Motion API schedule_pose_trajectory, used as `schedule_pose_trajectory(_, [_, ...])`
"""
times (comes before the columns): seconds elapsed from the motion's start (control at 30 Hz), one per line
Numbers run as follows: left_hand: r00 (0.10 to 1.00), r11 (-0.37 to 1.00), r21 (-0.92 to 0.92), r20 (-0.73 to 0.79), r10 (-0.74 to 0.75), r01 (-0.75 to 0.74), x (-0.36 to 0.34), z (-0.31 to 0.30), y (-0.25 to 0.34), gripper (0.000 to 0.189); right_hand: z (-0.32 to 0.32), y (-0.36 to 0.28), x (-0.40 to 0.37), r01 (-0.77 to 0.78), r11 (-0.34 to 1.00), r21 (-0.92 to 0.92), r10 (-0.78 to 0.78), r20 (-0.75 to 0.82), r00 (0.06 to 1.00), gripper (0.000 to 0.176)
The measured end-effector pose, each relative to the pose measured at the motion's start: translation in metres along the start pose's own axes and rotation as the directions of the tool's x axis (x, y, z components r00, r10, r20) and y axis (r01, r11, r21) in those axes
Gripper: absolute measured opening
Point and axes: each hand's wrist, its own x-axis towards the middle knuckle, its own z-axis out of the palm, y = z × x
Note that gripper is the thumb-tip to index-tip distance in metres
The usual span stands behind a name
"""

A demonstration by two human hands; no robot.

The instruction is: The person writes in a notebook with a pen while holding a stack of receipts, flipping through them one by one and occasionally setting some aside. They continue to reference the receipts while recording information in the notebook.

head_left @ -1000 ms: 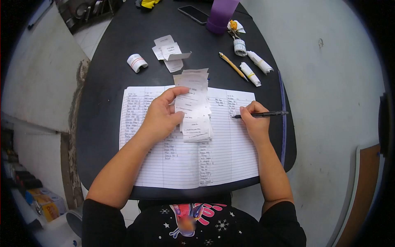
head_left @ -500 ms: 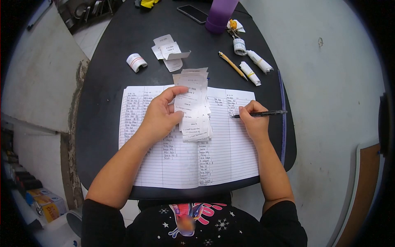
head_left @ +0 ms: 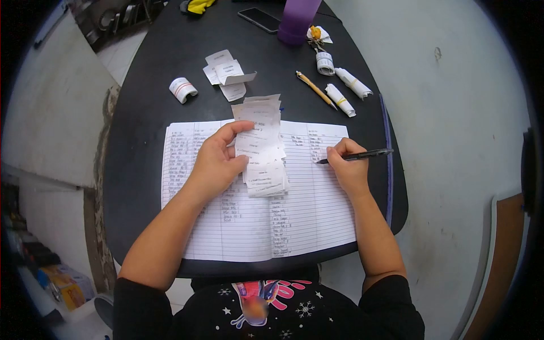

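Observation:
A lined notebook (head_left: 243,243) lies spread flat, with handwritten columns on both pages. My left hand (head_left: 218,158) pinches a stack of printed paper receipts (head_left: 263,144) between thumb and fingers, over the notebook's middle. In my right hand (head_left: 347,167) is a black pen (head_left: 371,154), its tip at the written column on the right page. Beyond the notebook, a loose pile of receipts (head_left: 231,73) rests on the black table (head_left: 147,136), with a curled receipt roll (head_left: 183,89) to its left.
Right of the receipts lie a wooden pen (head_left: 315,90), rolled papers (head_left: 341,101) bound with bands, and another paper roll (head_left: 324,63) by some keys (head_left: 315,42). A purple tumbler (head_left: 296,25) and a phone (head_left: 259,20) stand and lie farther back. A wall (head_left: 447,141) borders the right side.
The view has shifted slightly, so the tabletop things appear a little to the left. Both hands keep their holds on the receipts and pen, nearly in the same place.

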Motion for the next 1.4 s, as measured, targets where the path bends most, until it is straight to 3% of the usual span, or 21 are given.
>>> schedule_pose_trajectory(0.67, [1.000, 1.000, -0.024, -0.002, 0.000, 0.000, 0.0004, -0.0007, -0.0021, 0.057, 0.0002, -0.0029, 0.0005, 0.080, 0.994, -0.070, -0.081, -0.017, 0.997, 0.026])
schedule_pose_trajectory(0.77, [1.000, 0.999, -0.052, 0.002, 0.014, -0.014, 0.0011, -0.0028, -0.0051, 0.057, 0.0002, -0.0043, 0.0004, 0.028, 0.999, -0.016, -0.029, -0.015, 0.999, 0.026])
schedule_pose_trajectory(0.87, [1.000, 0.999, -0.042, -0.002, 0.016, -0.016, 0.0004, -0.0016, -0.0039, 0.057, -0.0002, 0.0010, 0.0010, 0.086, 0.994, -0.066, -0.086, -0.009, 0.996, 0.025])
schedule_pose_trajectory(1.4, [1.000, 0.999, -0.041, -0.002, 0.023, -0.023, 0.0006, -0.0016, -0.0053, 0.056, -0.0009, 0.0018, 0.0010, 0.094, 0.995, -0.025, -0.094, -0.011, 0.995, 0.024])
